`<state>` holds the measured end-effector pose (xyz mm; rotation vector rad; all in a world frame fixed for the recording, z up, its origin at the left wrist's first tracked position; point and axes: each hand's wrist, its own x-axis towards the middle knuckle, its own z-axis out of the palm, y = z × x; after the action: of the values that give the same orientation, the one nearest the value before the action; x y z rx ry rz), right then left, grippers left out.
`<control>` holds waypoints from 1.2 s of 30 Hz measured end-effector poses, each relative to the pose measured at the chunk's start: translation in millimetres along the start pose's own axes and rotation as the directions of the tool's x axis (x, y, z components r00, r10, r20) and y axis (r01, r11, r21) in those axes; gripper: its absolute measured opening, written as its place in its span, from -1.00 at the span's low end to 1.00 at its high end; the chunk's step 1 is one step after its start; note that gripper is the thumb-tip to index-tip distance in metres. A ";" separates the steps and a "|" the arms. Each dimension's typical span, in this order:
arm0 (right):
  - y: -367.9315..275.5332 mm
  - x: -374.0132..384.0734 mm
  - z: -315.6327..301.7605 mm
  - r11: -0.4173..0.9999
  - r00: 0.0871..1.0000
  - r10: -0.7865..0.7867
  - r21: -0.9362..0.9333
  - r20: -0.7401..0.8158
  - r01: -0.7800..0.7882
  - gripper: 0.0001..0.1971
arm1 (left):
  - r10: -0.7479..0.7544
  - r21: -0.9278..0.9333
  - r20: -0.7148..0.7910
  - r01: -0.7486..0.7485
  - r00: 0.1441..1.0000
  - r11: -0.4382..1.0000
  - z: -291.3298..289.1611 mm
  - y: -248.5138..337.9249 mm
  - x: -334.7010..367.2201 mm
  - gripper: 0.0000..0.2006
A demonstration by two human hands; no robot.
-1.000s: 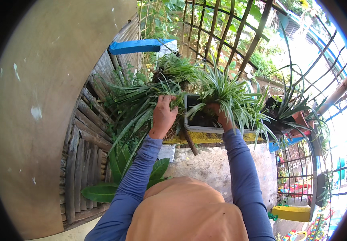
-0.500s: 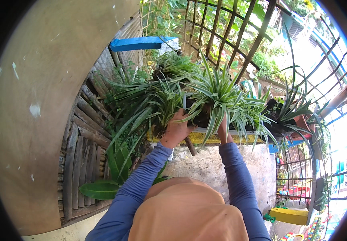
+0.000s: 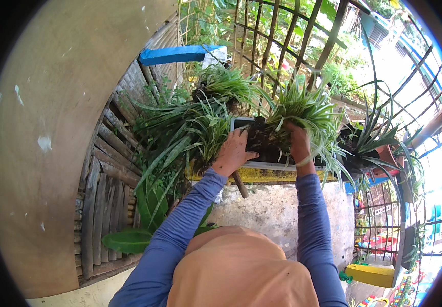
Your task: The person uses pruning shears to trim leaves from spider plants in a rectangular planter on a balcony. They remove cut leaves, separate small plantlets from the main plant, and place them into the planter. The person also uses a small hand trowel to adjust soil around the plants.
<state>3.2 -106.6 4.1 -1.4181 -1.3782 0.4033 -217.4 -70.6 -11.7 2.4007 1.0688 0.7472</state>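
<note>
My right hand (image 3: 299, 144) is closed around the base of a spider plant (image 3: 303, 110) with green-and-white striped leaves. The plant leans to the right, and its dark root clump (image 3: 262, 137) shows over a grey rectangular planter (image 3: 277, 166) with dark soil inside. At the planter's left end lies my left hand (image 3: 231, 152), thumb apart from the fingers, over the rim. Just below that hand a short wooden stick (image 3: 240, 185) pokes out; its upper end is hidden. More striped plants (image 3: 211, 128) crowd against the left hand's outer side.
The planter stands on a yellow ledge (image 3: 262, 176). Behind it rises a metal grille (image 3: 277, 41). A reddish pot (image 3: 389, 159) with a long-leaved plant is at right. Wooden slats (image 3: 111, 220), a plain wall (image 3: 42, 153) and broad leaves (image 3: 126, 242) lie left. A blue beam (image 3: 175, 55) juts out at the back.
My right hand has moved right and up, tipping the spider plant to the right so its root clump and the planter's inside show. My left hand has shifted slightly right, its thumb now spread.
</note>
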 end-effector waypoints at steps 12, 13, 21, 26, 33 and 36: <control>7.7 -4.0 -11.3 0.924 0.987 -0.090 -0.359 0.129 0.132 -0.75 | 0.015 -0.059 0.166 -0.005 0.986 0.998 5.5 -20.0 26.0 -0.14; 1.4 -5.3 -10.5 0.980 0.985 -0.143 -0.126 0.100 0.155 -0.75 | 0.005 -0.073 0.161 0.007 0.987 0.997 4.2 -17.6 26.9 -0.13; -5.7 10.1 -9.0 0.807 0.959 0.049 -0.577 0.279 0.126 -0.75 | 0.122 -0.078 0.012 -0.121 0.992 0.990 13.7 -3.5 32.0 -0.20; 0.9 12.0 5.6 0.941 0.992 0.096 -0.333 0.080 -0.065 -0.76 | 0.137 -0.084 -0.085 -0.144 0.987 0.986 19.9 -0.4 42.9 -0.30; -34.2 4.0 2.4 0.826 0.901 -0.335 -0.375 0.276 0.422 -0.72 | 0.343 -0.154 -0.049 -0.347 0.938 0.925 7.9 2.4 64.6 -0.52; -49.2 2.7 2.6 0.973 0.983 -0.056 0.229 0.176 0.015 -0.53 | -0.024 -0.789 0.187 0.164 0.982 0.592 -9.8 -3.2 70.7 -0.55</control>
<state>-23.1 -114.6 45.0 -1.1899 -1.4504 0.6586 -185.4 -12.9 15.6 1.5561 0.5765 0.7655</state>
